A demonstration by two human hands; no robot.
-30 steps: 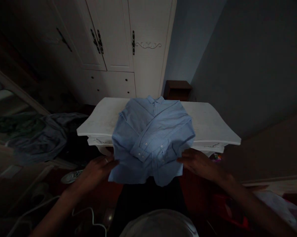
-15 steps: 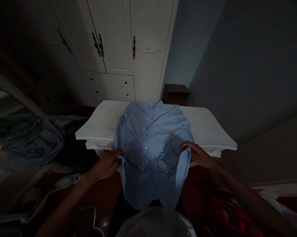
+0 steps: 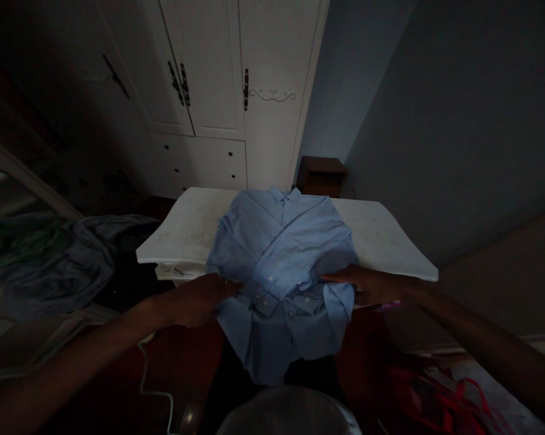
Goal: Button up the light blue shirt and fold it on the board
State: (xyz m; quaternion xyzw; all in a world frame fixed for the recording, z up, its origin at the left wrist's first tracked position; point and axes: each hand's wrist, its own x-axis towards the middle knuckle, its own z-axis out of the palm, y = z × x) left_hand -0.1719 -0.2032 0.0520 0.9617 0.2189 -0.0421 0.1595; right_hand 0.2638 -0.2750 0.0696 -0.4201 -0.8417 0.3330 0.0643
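A light blue button shirt (image 3: 281,254) lies face down on a white table (image 3: 390,235), collar at the far side and sleeves folded across its back. Its lower part hangs over the table's near edge. My left hand (image 3: 200,299) rests on the shirt's left side at the table edge, fingers stretched toward the middle. My right hand (image 3: 367,284) lies flat on the shirt's right side, fingers pointing left. Neither hand visibly grips the cloth. The room is dim.
A white wardrobe (image 3: 218,90) with drawers stands behind the table, a small brown cabinet (image 3: 322,175) beside it. A heap of grey-blue clothes (image 3: 59,260) lies at the left. A white cable (image 3: 154,380) trails on the floor. Red fabric (image 3: 435,386) lies at the lower right.
Both hands let go of the shirt's side edges and moved inward to lie flat on it at the table edge. The hanging hem has dropped lower.
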